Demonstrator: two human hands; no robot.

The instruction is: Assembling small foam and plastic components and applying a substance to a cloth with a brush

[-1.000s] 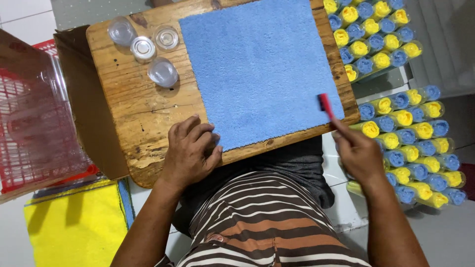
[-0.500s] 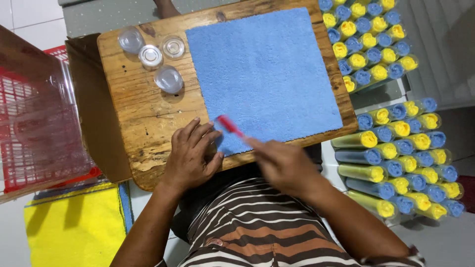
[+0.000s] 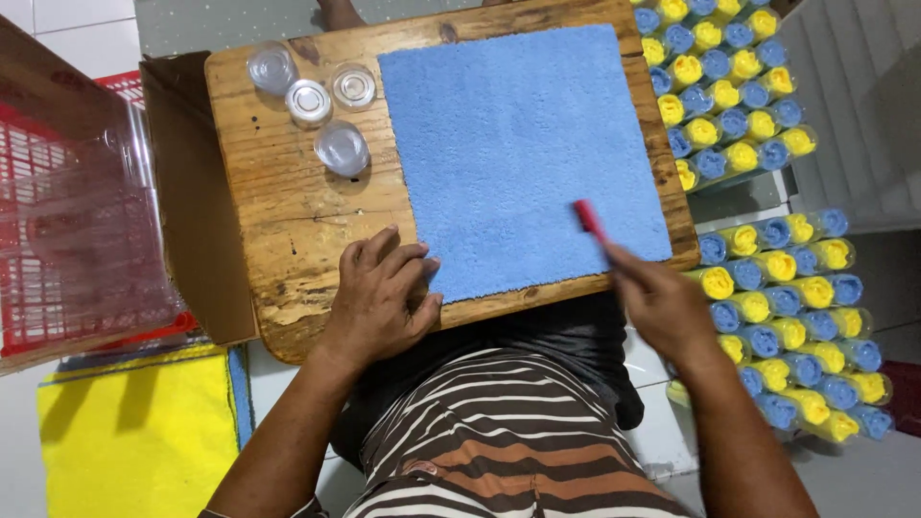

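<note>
While the left hand (image 3: 384, 297) lies flat with fingers spread on the near left corner of the blue cloth (image 3: 523, 153), pinning it to the wooden board (image 3: 278, 211), the right hand (image 3: 662, 307) is closed around a slim red-tipped tool (image 3: 587, 219), whose tip rests on the cloth's near right part, just ahead of the knuckles; half a second ago that tip was over by the left hand's fingers, and a second ago it stood at the cloth's right edge, so the tool has swept across the near edge and back to the right; I judge this to be a brushing or smoothing stroke along the cloth, with the pinning hand unchanged throughout. Beyond the left hand, at the board's far left corner, stand four clear plastic cups (image 3: 312, 101), apart from the cloth; to the right of the right hand lie rows of tubes with rolled blue and yellow cloths (image 3: 767, 278); left of the left forearm sit a red crate (image 3: 67, 259) and a flat yellow cloth (image 3: 134, 432).
</note>
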